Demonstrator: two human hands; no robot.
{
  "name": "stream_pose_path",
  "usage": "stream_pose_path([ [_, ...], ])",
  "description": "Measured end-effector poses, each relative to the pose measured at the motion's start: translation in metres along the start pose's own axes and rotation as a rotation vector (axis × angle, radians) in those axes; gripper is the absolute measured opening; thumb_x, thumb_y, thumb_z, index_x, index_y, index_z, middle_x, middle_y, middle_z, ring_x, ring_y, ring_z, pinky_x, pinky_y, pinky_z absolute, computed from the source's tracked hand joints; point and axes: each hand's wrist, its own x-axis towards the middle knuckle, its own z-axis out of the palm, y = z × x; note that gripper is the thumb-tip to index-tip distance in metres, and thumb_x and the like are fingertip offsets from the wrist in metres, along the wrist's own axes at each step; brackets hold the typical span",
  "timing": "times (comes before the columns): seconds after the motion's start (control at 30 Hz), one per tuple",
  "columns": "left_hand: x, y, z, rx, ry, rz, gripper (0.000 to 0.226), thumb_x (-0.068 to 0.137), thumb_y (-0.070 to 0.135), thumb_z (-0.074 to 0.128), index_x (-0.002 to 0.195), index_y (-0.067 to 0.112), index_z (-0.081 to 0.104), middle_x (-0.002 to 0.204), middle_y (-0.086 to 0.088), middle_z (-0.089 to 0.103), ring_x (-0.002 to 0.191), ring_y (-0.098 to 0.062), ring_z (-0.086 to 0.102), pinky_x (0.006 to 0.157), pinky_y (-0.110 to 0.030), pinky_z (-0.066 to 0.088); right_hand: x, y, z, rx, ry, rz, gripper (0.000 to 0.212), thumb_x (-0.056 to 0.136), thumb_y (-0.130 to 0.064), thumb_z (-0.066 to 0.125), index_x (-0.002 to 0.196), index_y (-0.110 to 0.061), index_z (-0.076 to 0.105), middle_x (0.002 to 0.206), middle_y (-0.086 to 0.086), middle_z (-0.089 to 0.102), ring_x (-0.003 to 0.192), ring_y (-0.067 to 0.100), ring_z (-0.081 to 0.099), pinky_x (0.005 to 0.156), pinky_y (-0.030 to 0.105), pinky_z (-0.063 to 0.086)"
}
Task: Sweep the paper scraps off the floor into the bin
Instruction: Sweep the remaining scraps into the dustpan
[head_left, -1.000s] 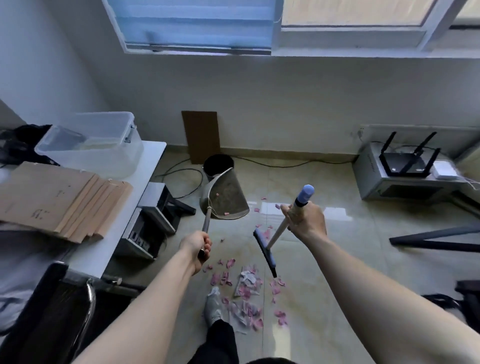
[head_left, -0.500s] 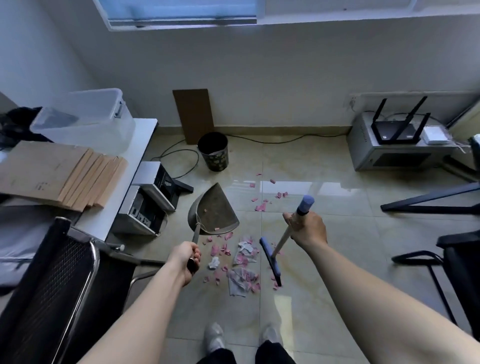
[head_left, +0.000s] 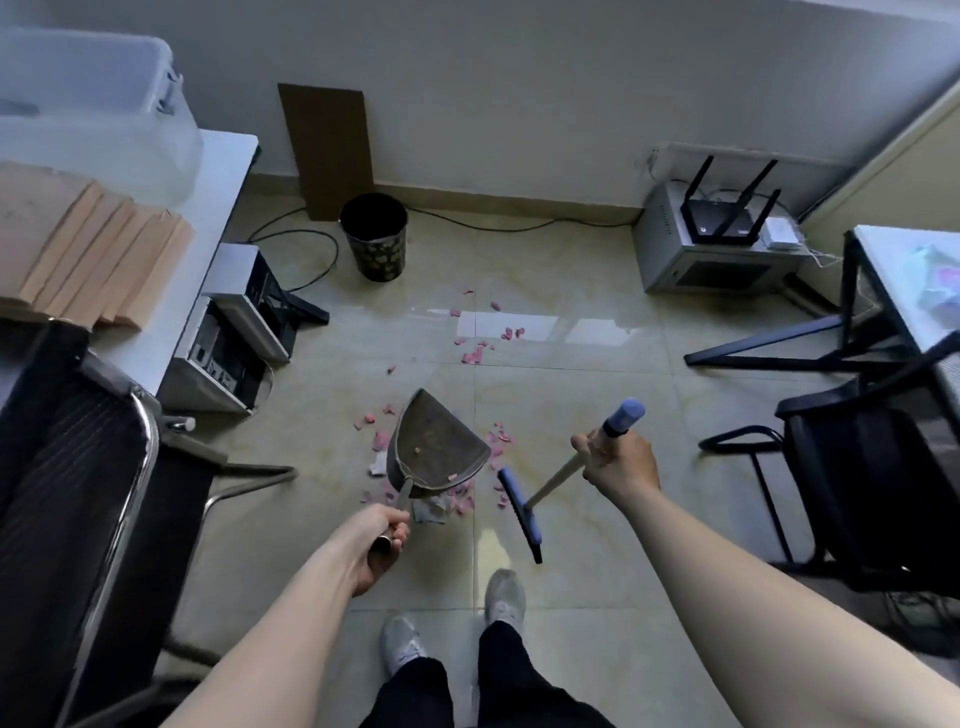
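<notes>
Dark metal is what the eye is landing on first. The dustpan (head_left: 436, 447) is hanging tilted in the middle of the room. The left hand (head_left: 382, 545) is gripping its thin handle just behind it, fingers curling fully round. The paper scraps (head_left: 457, 501), pink with some white, are lying mostly in a heap under and just right of the dustpan. One or two are sitting inside it, and a thinner scatter is lying beyond it. Just right of the dustpan the broom (head_left: 519, 514) is angling its blue head down beside the heap. The right hand (head_left: 621, 462) is wrapping its fingers round the pole just under the blue end grip.

I am guessing those scraps are weighing next to nothing. They are looking flimsy and apt to flutter or skate away, so they are wanting short, low strokes rather than fingers, with the pan lip pressing flat. Whether that lip is touching the tiles now, I cannot tell.

The floor (head_left: 597, 545) is shining, glossy tile, probably letting paper slide easily. Far left of the dustpan a black chair (head_left: 62, 493) and a white desk (head_left: 223, 171) are crowding in. The bin (head_left: 374, 239) is standing well beyond the dustpan by the wall, upright and open. Far right of the dustpan a second chair (head_left: 872, 483) is hemming in that side.
</notes>
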Motion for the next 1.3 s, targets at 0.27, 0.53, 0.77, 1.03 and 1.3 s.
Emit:
stream_pose_path([
  [0.27, -0.001, -0.035, 0.012, 0.228, -0.096, -0.145, 0.017, 0.09, 0.016, 0.048, 0.076, 0.007, 0.052, 0.049, 0.001, 0.05, 0.034, -0.005, 0.044, 0.034, -0.012, 0.034, -0.018, 0.036, 0.01, 0.036, -0.004, 0.032, 0.023, 0.087, -0.021, 0.056, 0.083, -0.001, 0.068, 0.086, 0.02, 0.074, 0.084, 0.042, 0.069, 0.061, 0.034, 0.042],
  [0.53, 0.0, -0.072, 0.052, 0.24, -0.037, -0.177, 0.013, 0.09, 0.013, 0.051, 0.087, 0.001, 0.055, 0.055, -0.006, 0.056, 0.035, -0.008, 0.05, 0.035, -0.014, 0.041, -0.008, 0.055, -0.006, -0.065, -0.036, -0.033, 0.023, 0.085, -0.021, 0.048, 0.064, -0.015, 0.041, 0.064, 0.006, 0.048, 0.06, 0.024, 0.037, 0.053, 0.033, 0.025],
  [0.77, 0.016, -0.11, 0.078, 0.167, 0.073, -0.169, 0.009, 0.09, 0.003, 0.048, 0.089, -0.002, 0.056, 0.055, -0.009, 0.054, 0.036, -0.01, 0.048, 0.035, -0.014, 0.039, 0.013, 0.083, -0.02, -0.043, -0.102, -0.087, 0.025, 0.087, -0.02, 0.044, 0.063, -0.016, 0.041, 0.062, 0.003, 0.048, 0.06, 0.022, 0.038, 0.053, 0.031, 0.027],
  [1.03, 0.017, -0.116, 0.048, 0.02, 0.22, -0.134, 0.008, 0.089, -0.001, 0.049, 0.087, -0.003, 0.056, 0.054, -0.01, 0.052, 0.029, -0.011, 0.045, 0.033, -0.012, 0.038, 0.02, 0.061, -0.008, 0.186, -0.137, -0.014, 0.031, 0.066, -0.046, 0.047, 0.066, -0.015, 0.05, 0.059, 0.01, 0.062, 0.056, 0.03, 0.059, 0.058, 0.037, 0.045],
  [1.3, 0.026, -0.113, -0.014, -0.037, 0.329, -0.086, 0.013, 0.089, 0.001, 0.052, 0.097, -0.005, 0.059, 0.063, -0.015, 0.059, 0.031, -0.013, 0.05, 0.033, -0.015, 0.041, -0.005, 0.001, 0.039, 0.313, -0.232, -0.017, 0.034, 0.085, -0.029, 0.051, 0.085, 0.001, 0.068, 0.069, 0.015, 0.074, 0.065, 0.032, 0.076, 0.075, 0.054, 0.063],
])
